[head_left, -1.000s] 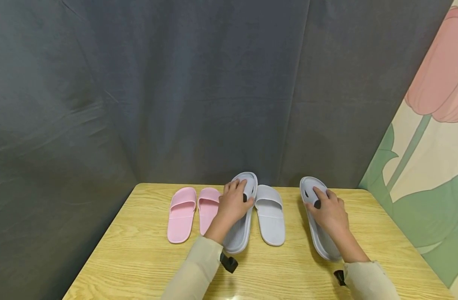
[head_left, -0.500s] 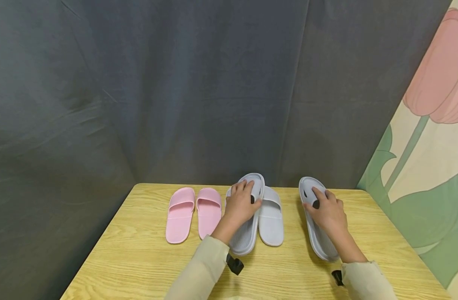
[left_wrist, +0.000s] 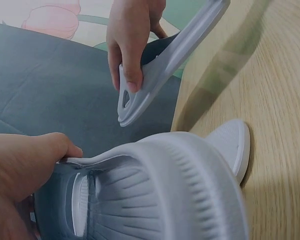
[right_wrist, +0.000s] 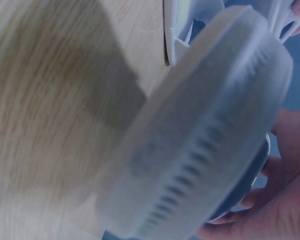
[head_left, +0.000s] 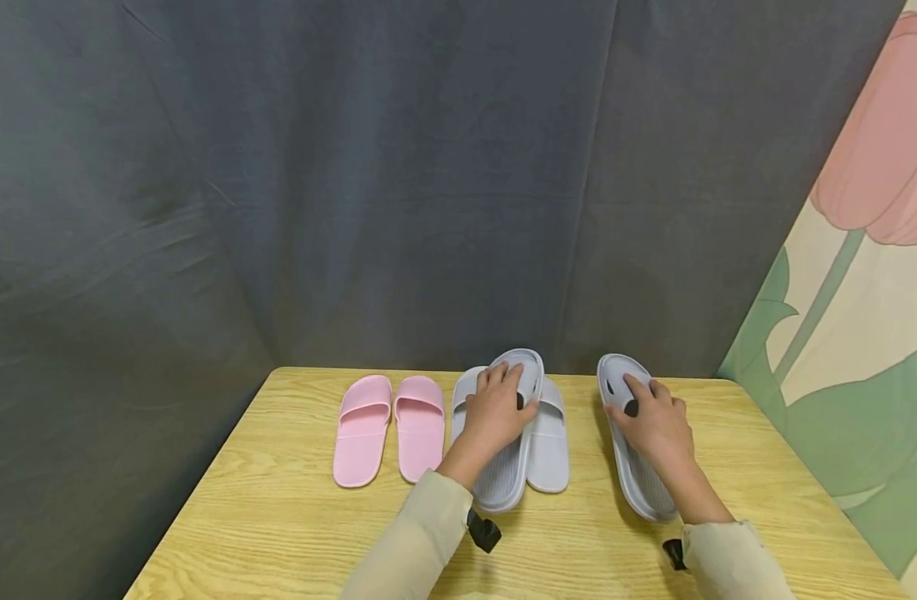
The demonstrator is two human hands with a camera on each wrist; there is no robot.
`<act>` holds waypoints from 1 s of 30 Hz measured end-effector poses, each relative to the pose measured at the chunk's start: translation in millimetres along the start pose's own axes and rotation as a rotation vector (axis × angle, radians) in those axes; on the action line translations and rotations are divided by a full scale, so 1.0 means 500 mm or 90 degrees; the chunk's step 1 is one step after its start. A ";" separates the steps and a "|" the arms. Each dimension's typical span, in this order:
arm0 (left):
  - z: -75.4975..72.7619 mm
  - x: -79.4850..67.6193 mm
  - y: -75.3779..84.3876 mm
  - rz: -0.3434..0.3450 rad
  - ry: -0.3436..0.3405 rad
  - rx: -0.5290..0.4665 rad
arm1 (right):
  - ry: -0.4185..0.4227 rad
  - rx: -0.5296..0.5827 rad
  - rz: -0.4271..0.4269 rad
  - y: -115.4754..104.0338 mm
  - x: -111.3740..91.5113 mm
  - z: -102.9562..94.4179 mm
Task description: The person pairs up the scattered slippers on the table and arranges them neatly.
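Note:
My left hand point(head_left: 496, 414) grips a thick grey slipper point(head_left: 503, 482) by its strap, thumb along one edge. In the head view this slipper overlaps a pair of thinner pale grey slippers, covering much of the left one point(head_left: 466, 385) and part of the right one point(head_left: 550, 467). Farther right, my right hand point(head_left: 657, 425) holds the matching thick grey slipper point(head_left: 637, 490) by the strap. The right wrist view has its ribbed sole edge point(right_wrist: 190, 150) raised over the wood, where a shadow falls. Both held slippers point toward the far edge.
Two pink slippers point(head_left: 359, 457) lie side by side left of the pale grey pair, toes toward the back. All are on a wooden table point(head_left: 278, 517). A dark curtain point(head_left: 428, 208) hangs behind it, and a tulip-painted wall point(head_left: 871, 333) runs along the right.
My left hand has carried its thick grey slipper rightward, from beside the pink pair to over the pale grey pair. The right hand and its slipper have barely moved.

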State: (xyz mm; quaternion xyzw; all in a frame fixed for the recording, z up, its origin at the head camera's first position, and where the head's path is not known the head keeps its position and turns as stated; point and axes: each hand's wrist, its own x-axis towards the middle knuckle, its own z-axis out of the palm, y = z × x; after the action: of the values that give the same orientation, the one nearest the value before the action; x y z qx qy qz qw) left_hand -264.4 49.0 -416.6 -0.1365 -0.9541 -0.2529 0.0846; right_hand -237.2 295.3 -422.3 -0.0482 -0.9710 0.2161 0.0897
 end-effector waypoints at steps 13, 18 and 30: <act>0.020 0.014 0.031 0.000 -0.013 0.025 | 0.005 0.001 0.005 0.005 0.002 0.000; 0.024 0.015 0.040 0.003 -0.017 0.023 | -0.003 0.000 0.010 0.006 0.002 0.001; 0.039 0.020 0.066 0.014 -0.018 0.047 | 0.004 -0.003 0.004 0.006 0.005 0.000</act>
State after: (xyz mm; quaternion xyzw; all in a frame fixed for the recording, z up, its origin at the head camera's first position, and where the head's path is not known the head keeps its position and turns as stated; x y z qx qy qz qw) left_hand -265.8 88.6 -415.7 -0.1476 -0.9623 -0.2145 0.0785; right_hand -239.5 298.3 -423.3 -0.0523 -0.9711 0.2140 0.0916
